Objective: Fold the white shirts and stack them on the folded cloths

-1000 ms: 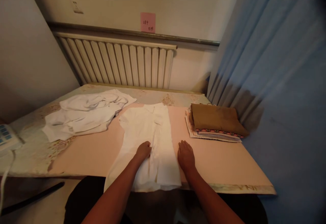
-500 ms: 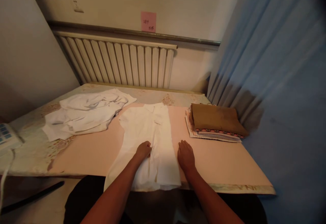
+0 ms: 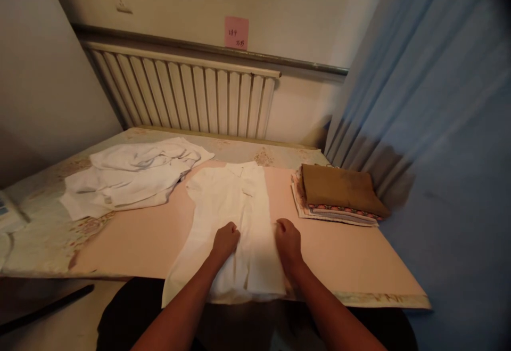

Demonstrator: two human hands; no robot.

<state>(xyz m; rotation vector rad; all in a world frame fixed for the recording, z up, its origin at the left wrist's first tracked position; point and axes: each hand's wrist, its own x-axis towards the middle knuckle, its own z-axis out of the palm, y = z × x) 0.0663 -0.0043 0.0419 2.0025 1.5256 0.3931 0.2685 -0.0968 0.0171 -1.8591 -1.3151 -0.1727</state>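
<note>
A white shirt [image 3: 217, 196] lies flat with its collar toward the wall, partly folded, its hem reaching over the table's front edge. My left hand [image 3: 227, 238] is closed in a pinch on the cloth along the shirt's middle. At the shirt's right edge, my right hand [image 3: 288, 238] has its fingers curled and pinched on the side of the cloth. The fingertips of both hands are partly hidden. Under the shirt spreads a pink cloth [image 3: 339, 258].
More white garments [image 3: 131, 178] lie loosely heaped at the left. To the right sits a stack of folded fabric [image 3: 339, 188], brown on top, beside a blue curtain [image 3: 451, 180]. A radiator [image 3: 191, 95] stands behind the table. Part of a white device [image 3: 10, 215] shows at far left.
My right hand has shifted slightly left and its fingers have closed on the shirt's edge. My left hand stays nearly in place. The view has tilted a little.
</note>
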